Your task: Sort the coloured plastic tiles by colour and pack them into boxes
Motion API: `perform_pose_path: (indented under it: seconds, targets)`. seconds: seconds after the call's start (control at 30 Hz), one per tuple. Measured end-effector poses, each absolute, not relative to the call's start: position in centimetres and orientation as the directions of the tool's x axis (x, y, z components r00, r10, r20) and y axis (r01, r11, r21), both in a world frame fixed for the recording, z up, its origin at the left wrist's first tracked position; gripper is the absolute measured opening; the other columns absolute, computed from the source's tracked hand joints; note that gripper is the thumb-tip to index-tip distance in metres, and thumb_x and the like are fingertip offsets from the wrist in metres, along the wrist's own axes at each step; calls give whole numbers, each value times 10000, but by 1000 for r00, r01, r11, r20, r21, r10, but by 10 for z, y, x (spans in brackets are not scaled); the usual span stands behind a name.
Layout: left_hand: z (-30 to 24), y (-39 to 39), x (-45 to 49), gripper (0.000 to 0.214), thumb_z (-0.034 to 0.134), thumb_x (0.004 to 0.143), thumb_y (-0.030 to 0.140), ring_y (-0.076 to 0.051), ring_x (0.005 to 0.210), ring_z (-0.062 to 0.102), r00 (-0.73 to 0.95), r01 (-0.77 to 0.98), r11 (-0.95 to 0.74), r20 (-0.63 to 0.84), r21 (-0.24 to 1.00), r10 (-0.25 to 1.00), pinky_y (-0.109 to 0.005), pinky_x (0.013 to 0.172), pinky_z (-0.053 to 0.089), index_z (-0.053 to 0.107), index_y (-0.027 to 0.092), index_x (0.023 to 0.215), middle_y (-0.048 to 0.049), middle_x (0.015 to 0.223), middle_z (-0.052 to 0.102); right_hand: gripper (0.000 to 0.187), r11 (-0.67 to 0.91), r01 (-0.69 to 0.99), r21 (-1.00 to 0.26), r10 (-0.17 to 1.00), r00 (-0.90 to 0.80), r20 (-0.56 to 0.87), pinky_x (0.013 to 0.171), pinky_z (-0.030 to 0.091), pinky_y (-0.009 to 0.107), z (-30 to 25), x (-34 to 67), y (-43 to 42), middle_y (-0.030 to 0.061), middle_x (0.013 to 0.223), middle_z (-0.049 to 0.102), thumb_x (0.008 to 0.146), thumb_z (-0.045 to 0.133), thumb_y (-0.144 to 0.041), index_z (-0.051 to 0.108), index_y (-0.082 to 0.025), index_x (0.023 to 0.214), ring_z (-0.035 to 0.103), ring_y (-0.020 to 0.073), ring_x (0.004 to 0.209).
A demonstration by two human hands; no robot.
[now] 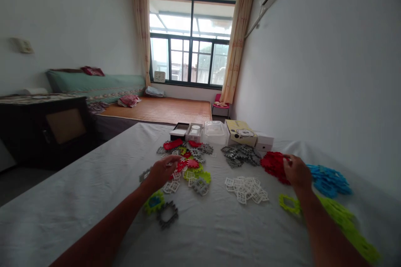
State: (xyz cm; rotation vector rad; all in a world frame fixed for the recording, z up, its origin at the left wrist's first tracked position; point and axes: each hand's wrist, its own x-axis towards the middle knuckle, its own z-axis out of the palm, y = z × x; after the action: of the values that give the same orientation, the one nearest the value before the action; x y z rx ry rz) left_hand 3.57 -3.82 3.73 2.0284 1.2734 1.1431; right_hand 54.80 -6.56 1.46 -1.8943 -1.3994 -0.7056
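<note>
My left hand (163, 172) reaches over a mixed pile of interlocking plastic building pieces, its index finger stretched and the thumb apart from it. Under and beside it lie red pieces (191, 162), white grid squares (171, 186), a grey toothed piece (200, 186) and lime-green ones (204, 176). My right hand (297, 171) is at the right edge of a heap of red toothed pieces (274, 167), fingers curled round the edge of a red piece; its far fingers are hidden. Nearer me sit a dark grey ring (168, 215) and a green piece with a blue centre (154, 201).
Sorted heaps of grey (241, 155), white (246, 189), blue (330, 180) and lime-green (340, 212) pieces lie on the white cloth (94, 179). Behind stand a black box (179, 131), a clear plastic tub (214, 130) and a yellow cartoon box (240, 132). A wall borders the right side.
</note>
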Motion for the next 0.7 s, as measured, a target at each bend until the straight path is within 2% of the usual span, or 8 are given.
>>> perform_pose_path:
  seconds: [0.07,0.13,0.23,0.3,0.37,0.47,0.6,0.7]
  targets:
    - [41,-36,27,334,440,864,366,-193,908,663,191,569,-475,454,672,870,-281,761,545,658,204,1058,-40,999,711,293,-110,976,-189,578,217,786,736,464,319,22,526,-62,100,967,672,833,411,-263,636,-171,996,626,222,836]
    - [41,-34,21,317,426,875,318,-192,961,639,236,675,-498,481,544,845,-301,835,515,662,213,1059,-45,1031,700,287,13,990,-139,610,102,785,776,470,319,26,499,-60,89,1008,671,837,412,-247,627,-181,1016,628,215,885]
    - [32,-32,16,288,523,848,319,-225,1066,577,389,782,-535,422,318,819,-346,934,451,658,231,1087,-59,1098,675,277,183,982,-39,680,-98,727,824,466,319,26,454,-62,76,1088,662,843,423,-215,618,-195,1039,619,212,976]
    - [22,-32,17,403,600,812,373,-256,1136,531,461,799,-556,362,227,810,-375,971,418,606,226,1187,-84,1195,632,281,232,973,-7,717,-166,677,821,462,315,23,429,-65,66,1128,656,846,429,-194,622,-215,1049,619,210,988]
    - [13,-32,20,538,613,806,410,-275,1204,481,506,795,-578,325,185,799,-399,1003,383,510,226,1301,-99,1305,560,286,265,964,-3,743,-202,638,811,458,307,21,410,-69,57,1144,655,847,436,-183,628,-234,1053,624,203,979]
    - [9,-34,26,509,574,842,384,-265,1251,436,549,773,-615,321,156,772,-401,1040,328,473,267,1327,-69,1354,517,280,312,950,-8,751,-241,614,799,455,293,18,392,-73,46,1135,663,853,443,-180,640,-251,1039,630,190,959]
    - [19,-40,30,277,577,838,352,-245,1087,542,510,807,-576,340,128,790,-363,954,380,619,261,1096,-59,1127,630,269,360,933,-6,746,-284,602,795,457,289,18,380,-77,39,1117,670,859,443,-172,645,-254,1016,637,180,919]
    - [27,-45,31,157,557,842,308,-235,953,584,449,859,-503,333,95,829,-342,865,411,638,247,962,-55,960,647,260,383,924,-4,753,-310,581,791,457,292,19,374,-79,36,1092,680,871,436,-174,644,-253,1005,642,178,890]
